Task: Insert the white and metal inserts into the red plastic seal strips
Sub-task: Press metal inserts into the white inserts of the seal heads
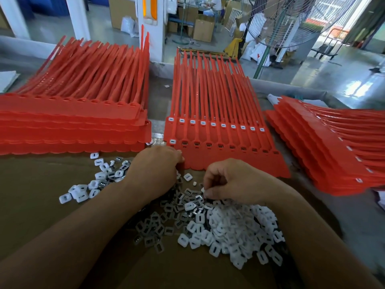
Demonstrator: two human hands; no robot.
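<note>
Left stack (73,126): at 10 o'clock, cut off by the frame edge.
Left hand (155,170): palm down at the strip sheet (225,155), fingers hidden; I can't tell its grip.
Right hand (231,180): curled, pinching a white insert (203,190).
Loose inserts (233,228): 5 o'clock, partly under my forearm.

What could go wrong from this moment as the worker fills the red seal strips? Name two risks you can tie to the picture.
1. The front row of sockets on the middle red plastic seal strip sheet has only its leftmost filled; one could be skipped.
2. White plastic and metal inserts lie mixed in the loose pile, so the right hand might pick the wrong kind, and the left hand could scatter those beside it.
</note>
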